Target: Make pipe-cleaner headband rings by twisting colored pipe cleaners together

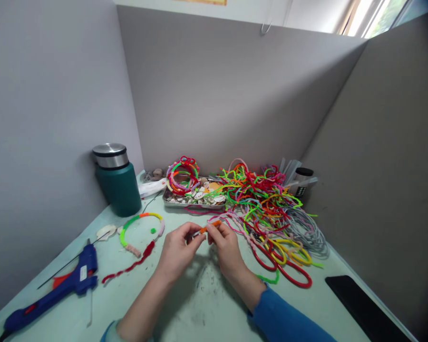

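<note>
My left hand (pixel 177 250) and my right hand (pixel 228 248) meet at the middle of the table, fingertips pinched together. Between them runs a short orange piece (pixel 214 225), which looks like pipe cleaner wound on a thin greyish wire. The right fingers close on the orange part; the left fingers pinch its greyish end. Fingers partly hide both. Left of my hands lies an open ring (pixel 142 216) wrapped in green, orange, yellow, pink and red sections. A loose red twisted tail (pixel 128 270) trails from it, and a small green bit (pixel 153 231) lies inside the ring.
A blue glue gun (pixel 64 282) lies at left, near a green bottle (pixel 121 187). Behind my hands, a metal tray (pixel 196 206) holds small pieces and stacked colourful rings (pixel 183 175). Tangled pipe cleaners (pixel 257 190), grey wire coils (pixel 306 232) and a black phone (pixel 364 304) occupy the right.
</note>
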`<state>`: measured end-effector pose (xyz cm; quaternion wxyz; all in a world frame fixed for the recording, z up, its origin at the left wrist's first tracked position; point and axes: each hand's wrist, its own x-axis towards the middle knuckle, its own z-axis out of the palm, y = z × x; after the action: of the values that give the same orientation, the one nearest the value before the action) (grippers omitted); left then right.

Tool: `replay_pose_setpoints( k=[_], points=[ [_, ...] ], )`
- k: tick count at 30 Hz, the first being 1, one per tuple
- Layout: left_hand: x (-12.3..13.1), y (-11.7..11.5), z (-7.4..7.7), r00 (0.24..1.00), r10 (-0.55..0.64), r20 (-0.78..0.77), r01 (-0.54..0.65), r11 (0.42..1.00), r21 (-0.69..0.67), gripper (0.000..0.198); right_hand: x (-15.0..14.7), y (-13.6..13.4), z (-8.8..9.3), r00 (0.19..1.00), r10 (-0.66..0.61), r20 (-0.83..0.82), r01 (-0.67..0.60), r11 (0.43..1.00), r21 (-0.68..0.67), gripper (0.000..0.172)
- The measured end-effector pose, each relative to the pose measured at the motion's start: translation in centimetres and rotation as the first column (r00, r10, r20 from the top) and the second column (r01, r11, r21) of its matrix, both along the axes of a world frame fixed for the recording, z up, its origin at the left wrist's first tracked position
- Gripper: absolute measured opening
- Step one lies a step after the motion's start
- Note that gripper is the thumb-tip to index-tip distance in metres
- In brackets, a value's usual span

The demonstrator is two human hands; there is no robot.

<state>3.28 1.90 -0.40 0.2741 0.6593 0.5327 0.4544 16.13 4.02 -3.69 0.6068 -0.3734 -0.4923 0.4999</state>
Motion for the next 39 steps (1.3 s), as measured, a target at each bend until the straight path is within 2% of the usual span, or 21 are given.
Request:
replay_pose_setpoints(
  k=[10, 15, 19, 32, 39],
  points=[
    [0.09, -0.26, -0.11, 0.996, 0.007, -0.09, 0.011, 0.98, 0.199, 0.016, 0.04, 0.03, 0.0, 1.0, 0.001, 0.017, -0.002, 1.0, 0.012, 0.024],
    [-0.27, 0.29, -0.62, 0.994, 0.01, 0.109, -0.02, 0.996, 0.085, 0.019, 0.02, 0.03, 0.2, 0.999, 0.043, 0.027, -0.044, 0.998, 0.041, 0.023],
    [-0.57, 0.68, -0.76, 0.971, -0.014, 0.238, 0.013, 1.0, 0.002, 0.022, -0.06, -0.23, 0.51, 0.994, 0.101, 0.05, -0.103, 0.994, 0.038, 0.015],
    [-0.31, 0.49, -0.14, 0.935, 0.015, 0.353, 0.01, 0.997, -0.07, 0.023, -0.14, -0.47, 0.78, 0.985, 0.151, 0.087, -0.156, 0.986, 0.055, 0.013],
    [-0.36, 0.32, -0.13, 0.92, -0.024, 0.391, 0.063, 0.994, -0.086, 0.023, -0.31, -0.31, 0.57, 0.986, 0.147, 0.073, -0.147, 0.989, -0.01, 0.016]
  ],
)
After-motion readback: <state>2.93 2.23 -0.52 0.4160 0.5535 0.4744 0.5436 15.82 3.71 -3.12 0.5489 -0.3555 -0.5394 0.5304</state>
